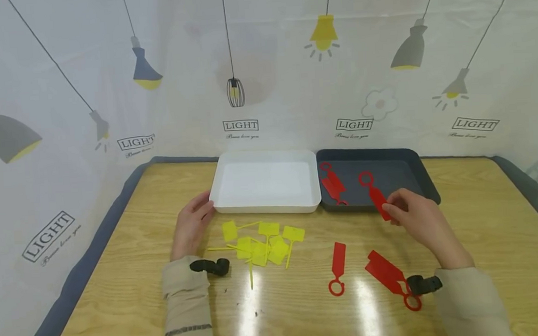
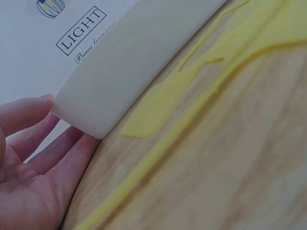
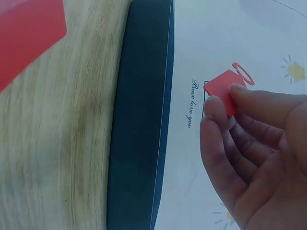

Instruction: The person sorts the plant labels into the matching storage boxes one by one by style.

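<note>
My right hand (image 1: 412, 215) pinches the flat end of a red ring tag (image 1: 378, 198) between thumb and fingertips, over the near side of the dark grey tray (image 1: 417, 166). The right wrist view shows this tag (image 3: 223, 91) above the tray's wall (image 3: 139, 120). Other red tags (image 1: 332, 184) lie inside that tray at its left. With thumb at the rim and fingers low on the wall, my left hand (image 1: 192, 221) holds the near left corner of the white tray (image 1: 267, 209). Nothing lies in the white tray.
Several yellow flag-shaped ties (image 1: 257, 251) lie in a loose pile before the white tray. One red tag (image 1: 338, 261) and a small overlapping group of red tags (image 1: 388, 273) lie on the wooden table (image 1: 297, 320). A printed curtain (image 1: 280, 49) hangs behind.
</note>
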`<state>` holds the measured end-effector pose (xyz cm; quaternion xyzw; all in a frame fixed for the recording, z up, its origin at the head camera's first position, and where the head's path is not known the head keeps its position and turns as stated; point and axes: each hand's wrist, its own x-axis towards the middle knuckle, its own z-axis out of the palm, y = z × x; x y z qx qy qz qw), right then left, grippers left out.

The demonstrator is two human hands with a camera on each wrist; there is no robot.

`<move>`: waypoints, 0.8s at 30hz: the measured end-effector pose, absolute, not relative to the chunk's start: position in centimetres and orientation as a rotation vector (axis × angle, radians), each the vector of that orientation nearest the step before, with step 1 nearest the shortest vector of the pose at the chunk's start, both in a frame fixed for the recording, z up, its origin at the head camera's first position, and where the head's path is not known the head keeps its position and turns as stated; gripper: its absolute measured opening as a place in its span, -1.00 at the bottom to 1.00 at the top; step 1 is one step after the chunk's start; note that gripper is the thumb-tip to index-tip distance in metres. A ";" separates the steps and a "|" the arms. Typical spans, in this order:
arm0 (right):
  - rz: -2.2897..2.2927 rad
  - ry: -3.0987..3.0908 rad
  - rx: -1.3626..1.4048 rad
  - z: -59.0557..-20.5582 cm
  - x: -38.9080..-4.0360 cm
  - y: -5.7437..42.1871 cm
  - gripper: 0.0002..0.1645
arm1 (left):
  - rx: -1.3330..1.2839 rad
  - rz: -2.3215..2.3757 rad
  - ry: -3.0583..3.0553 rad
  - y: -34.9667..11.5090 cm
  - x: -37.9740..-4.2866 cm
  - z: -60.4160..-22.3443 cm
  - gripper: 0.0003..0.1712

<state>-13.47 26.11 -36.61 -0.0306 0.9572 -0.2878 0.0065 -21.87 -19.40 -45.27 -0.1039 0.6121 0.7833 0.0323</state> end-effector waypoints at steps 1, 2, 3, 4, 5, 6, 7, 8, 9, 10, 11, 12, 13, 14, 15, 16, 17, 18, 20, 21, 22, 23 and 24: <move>-0.894 3.005 -0.098 -36.6 -13.6 26.1 -0.69 | -0.316 2.410 1.890 -19.4 -21.9 -45.3 -0.50; -0.890 3.011 -0.098 -36.6 -13.8 26.1 -0.69 | -0.315 2.411 1.893 -19.4 -21.9 -45.4 -0.50; -0.887 3.015 -0.098 -36.6 -14.0 26.1 -0.70 | -0.314 2.411 1.896 -19.4 -22.0 -45.4 -0.50; -0.883 3.019 -0.096 -36.6 -14.2 26.1 -0.69 | -0.311 2.415 1.895 -19.5 -22.0 -45.4 -0.50; -0.881 3.020 -0.093 -36.6 -14.4 26.1 -0.69 | -0.313 2.416 1.898 -19.5 -22.0 -45.5 -0.50; -0.877 3.020 -0.092 -36.6 -14.6 26.1 -0.69 | -0.311 2.414 1.899 -19.5 -22.0 -45.5 -0.50; -0.871 3.021 -0.089 -36.6 -14.8 26.1 -0.68 | -0.313 2.411 1.903 -19.5 -22.0 -45.5 -0.50; -0.867 3.022 -0.088 -36.5 -15.0 26.1 -0.66 | -0.317 2.408 1.904 -19.5 -22.0 -45.5 -0.51; -0.867 3.023 -0.088 -36.5 -15.1 26.0 -0.66 | -0.314 2.409 1.899 -19.5 -22.0 -45.5 -0.50; -0.865 3.027 -0.090 -36.5 -15.3 26.0 -0.65 | -0.318 2.410 1.896 -19.5 -22.0 -45.5 -0.51; -0.865 3.032 -0.093 -36.5 -15.4 26.0 -0.65 | -0.320 2.410 1.893 -19.5 -22.0 -45.5 -0.51; -0.866 3.036 -0.094 -36.4 -15.6 25.9 -0.64 | -0.321 2.411 1.893 -19.5 -21.9 -45.5 -0.52; -0.867 3.041 -0.095 -36.4 -15.7 25.9 -0.64 | -0.320 2.412 1.891 -19.5 -21.9 -45.5 -0.52; -0.868 3.046 -0.097 -36.4 -15.8 25.8 -0.63 | -0.318 2.416 1.888 -19.5 -21.9 -45.5 -0.51; -0.872 3.046 -0.095 -36.4 -15.9 25.8 -0.63 | -0.314 2.420 1.885 -19.5 -21.9 -45.5 -0.51; -0.868 3.051 -0.092 -36.3 -15.9 25.7 -0.63 | -0.309 2.420 1.888 -19.5 -21.9 -45.5 -0.51; -0.865 3.052 -0.084 -36.3 -16.0 25.6 -0.63 | -0.301 2.425 1.885 -19.5 -21.9 -45.5 -0.51; -0.864 3.050 -0.079 -36.3 -16.1 25.6 -0.62 | -0.295 2.429 1.884 -19.5 -21.9 -45.5 -0.51; -0.862 3.047 -0.068 -36.3 -16.3 25.4 -0.62 | -0.286 2.438 1.878 -19.5 -22.0 -45.5 -0.52; -0.863 3.044 -0.064 -36.4 -16.5 25.3 -0.62 | -0.283 2.439 1.878 -19.5 -22.0 -45.5 -0.52; -0.864 3.042 -0.064 -36.4 -16.6 25.2 -0.62 | -0.279 2.439 1.878 -19.5 -22.0 -45.5 -0.51; -0.870 3.036 -0.065 -36.5 -16.8 25.2 -0.61 | -0.284 2.441 1.875 -19.5 -22.0 -45.6 -0.52; -0.874 3.035 -0.066 -36.6 -17.0 25.1 -0.61 | -0.286 2.436 1.879 -19.5 -22.0 -45.7 -0.52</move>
